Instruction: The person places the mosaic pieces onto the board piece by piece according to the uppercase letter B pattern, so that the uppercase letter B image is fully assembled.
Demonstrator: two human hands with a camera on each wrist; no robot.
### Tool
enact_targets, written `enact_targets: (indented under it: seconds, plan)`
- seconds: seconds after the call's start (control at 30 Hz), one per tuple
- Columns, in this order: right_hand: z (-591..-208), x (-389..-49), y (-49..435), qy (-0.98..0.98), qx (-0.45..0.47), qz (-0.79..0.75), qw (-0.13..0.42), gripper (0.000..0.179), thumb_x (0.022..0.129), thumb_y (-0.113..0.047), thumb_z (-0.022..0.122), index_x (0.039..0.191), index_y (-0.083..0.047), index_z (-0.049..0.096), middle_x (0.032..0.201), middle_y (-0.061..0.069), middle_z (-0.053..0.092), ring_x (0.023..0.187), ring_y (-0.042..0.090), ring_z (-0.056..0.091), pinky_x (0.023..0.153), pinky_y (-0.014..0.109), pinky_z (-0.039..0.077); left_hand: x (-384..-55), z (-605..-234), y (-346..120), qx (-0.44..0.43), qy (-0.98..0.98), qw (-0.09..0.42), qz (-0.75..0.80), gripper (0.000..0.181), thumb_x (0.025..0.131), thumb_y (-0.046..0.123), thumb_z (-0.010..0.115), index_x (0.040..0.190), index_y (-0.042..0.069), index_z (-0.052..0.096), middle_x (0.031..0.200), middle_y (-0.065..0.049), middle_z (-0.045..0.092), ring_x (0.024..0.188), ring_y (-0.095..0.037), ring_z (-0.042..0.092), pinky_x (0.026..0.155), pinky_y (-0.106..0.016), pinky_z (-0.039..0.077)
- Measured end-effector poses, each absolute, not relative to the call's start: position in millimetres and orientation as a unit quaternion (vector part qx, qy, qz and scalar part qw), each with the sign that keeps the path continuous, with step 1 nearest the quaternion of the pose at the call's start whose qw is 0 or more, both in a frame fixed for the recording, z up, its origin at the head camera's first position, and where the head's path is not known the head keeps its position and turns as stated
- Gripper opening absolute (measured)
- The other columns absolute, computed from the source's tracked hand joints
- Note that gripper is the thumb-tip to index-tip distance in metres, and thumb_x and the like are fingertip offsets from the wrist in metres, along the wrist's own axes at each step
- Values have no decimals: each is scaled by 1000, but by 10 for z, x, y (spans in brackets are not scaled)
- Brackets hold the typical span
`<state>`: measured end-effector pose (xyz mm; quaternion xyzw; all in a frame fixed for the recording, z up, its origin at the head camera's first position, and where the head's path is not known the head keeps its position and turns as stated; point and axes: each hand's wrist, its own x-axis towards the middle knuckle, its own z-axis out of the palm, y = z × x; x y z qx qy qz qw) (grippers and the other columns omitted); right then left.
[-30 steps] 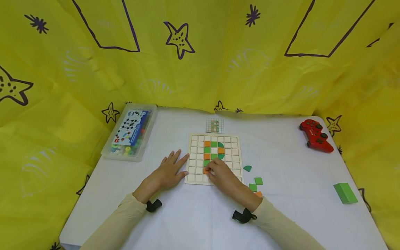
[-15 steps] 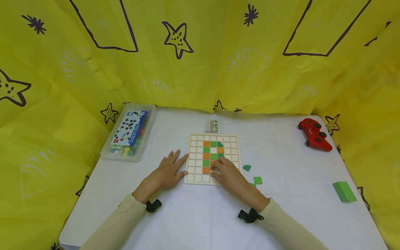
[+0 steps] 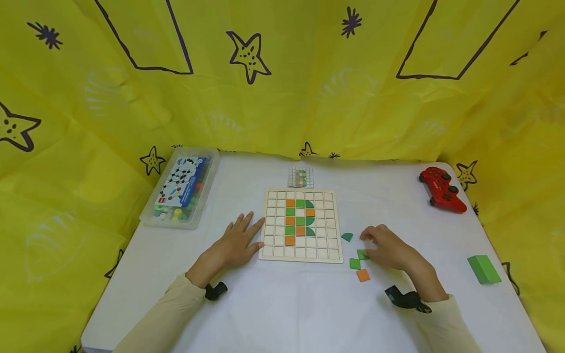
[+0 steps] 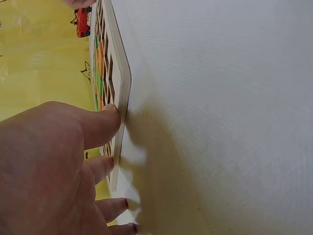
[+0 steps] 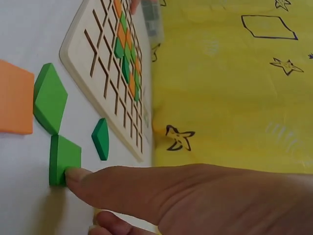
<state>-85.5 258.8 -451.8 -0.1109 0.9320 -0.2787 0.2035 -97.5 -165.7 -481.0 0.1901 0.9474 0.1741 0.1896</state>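
Note:
A wooden grid board (image 3: 322, 243) lies on the table, bearing orange and green squares and dark green quarter-rounds in a letter-like pattern. My left hand (image 3: 238, 244) rests at its left edge, fingers spread, thumb on the rim in the left wrist view. To the board's right, my right hand (image 3: 390, 247) hovers low with fingers bent. Its thumb touches a green square tile (image 5: 66, 154); the index fingertip stays apart from that tile. Beside it lie another green square tile (image 3: 355, 264), an orange square tile (image 3: 363, 275) and a dark green quarter-round tile (image 3: 347, 237).
A small pattern card (image 3: 301, 177) lies behind the board. A clear box of coloured pieces (image 3: 180, 189) sits at the back left. On the right are a red game controller (image 3: 443, 189) and a green block (image 3: 484, 269). A yellow curtain (image 3: 282, 113) hangs behind the table.
My right hand has left the board and moved right to the loose tiles, uncovering an orange square and a dark green quarter-round in the pattern's lower part. The left hand stays in place.

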Motion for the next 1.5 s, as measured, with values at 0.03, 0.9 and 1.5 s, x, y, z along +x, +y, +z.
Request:
enact_targets:
  seconds: [0.03,0.9,1.5]
  plan:
    - [-4527,-842,2629,931,-110,-280,208,31,93,-10,76,121,-2,67,116,16,60,112,34,58,95,53,52,-975,-4810,-1659,190,948,189,174,70,111,45,50,170,19,24,176,-23,10,162,-47,6,127,-68,12]
    - [-4831,-866,2548,944,-92,-306,78,25,100,-3,69,125,0,65,115,19,60,99,28,61,88,46,55,-962,-4789,-1651,187,947,193,175,69,111,45,49,170,19,23,176,-22,10,162,-47,5,127,-68,11]
    - [-4827,-1146,2025,924,-110,-360,71,29,101,-8,71,127,4,66,118,19,60,98,26,62,85,39,54,-968,-4811,-1657,187,949,190,167,70,111,47,48,170,21,22,176,-21,9,162,-46,5,128,-67,12]
